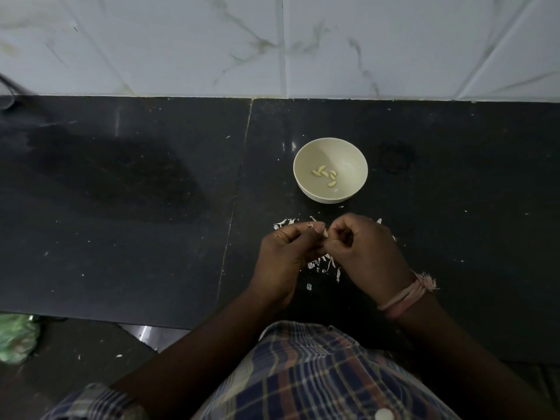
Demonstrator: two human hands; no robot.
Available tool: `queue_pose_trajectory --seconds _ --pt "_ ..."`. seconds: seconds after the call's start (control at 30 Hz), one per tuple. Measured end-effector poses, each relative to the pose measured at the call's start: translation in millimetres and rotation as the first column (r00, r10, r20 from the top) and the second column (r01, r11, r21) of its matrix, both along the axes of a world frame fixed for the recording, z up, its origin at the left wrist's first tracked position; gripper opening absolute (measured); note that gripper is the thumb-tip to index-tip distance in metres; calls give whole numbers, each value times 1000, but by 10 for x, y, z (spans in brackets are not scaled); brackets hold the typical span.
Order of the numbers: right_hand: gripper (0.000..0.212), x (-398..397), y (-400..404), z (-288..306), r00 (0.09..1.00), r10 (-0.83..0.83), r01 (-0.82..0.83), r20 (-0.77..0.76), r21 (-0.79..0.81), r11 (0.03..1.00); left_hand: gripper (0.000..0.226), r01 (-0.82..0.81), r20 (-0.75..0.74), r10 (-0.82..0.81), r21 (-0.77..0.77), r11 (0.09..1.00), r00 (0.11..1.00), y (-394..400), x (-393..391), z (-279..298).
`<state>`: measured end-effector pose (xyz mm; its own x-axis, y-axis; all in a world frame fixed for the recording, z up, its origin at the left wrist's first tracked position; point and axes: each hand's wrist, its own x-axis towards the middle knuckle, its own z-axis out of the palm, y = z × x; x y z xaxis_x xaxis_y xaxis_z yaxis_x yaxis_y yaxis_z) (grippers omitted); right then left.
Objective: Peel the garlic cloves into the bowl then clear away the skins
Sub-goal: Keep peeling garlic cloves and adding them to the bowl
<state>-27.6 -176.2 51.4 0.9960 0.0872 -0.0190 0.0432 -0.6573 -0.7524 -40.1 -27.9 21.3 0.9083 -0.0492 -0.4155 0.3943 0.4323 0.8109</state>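
From my feed, both hands met over the black counter [121, 207], just below the cream bowl [357, 165]. Left hand [285, 253] & right hand [366, 253] had fingers curled, pinching one garlic clove [114, 233] btwn them, prob. half-peeled; too small to tell. Peeled cloves [325, 175] lay in the bowl. Skins [321, 263] lay scattered under the hands.

A single wide-angle view from the person's head looks steeply down and forward onto a black stone counter [121, 207], close enough that the checked shirt front [318, 374] fills the bottom edge, while the white marbled wall tiles [394, 40] bend across the top
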Motion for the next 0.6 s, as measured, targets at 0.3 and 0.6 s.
queue_pose_trajectory --seconds 0.3,0.6 --pt "14 -21 19 15 941 -101 232 -322 399 887 15 -1 -71 -10 -157 988 997 -11 23 75" --pt "16 -37 21 -27 895 -166 391 -415 548 740 19 -24 -108 -5 -270 963 994 -8 7 83"
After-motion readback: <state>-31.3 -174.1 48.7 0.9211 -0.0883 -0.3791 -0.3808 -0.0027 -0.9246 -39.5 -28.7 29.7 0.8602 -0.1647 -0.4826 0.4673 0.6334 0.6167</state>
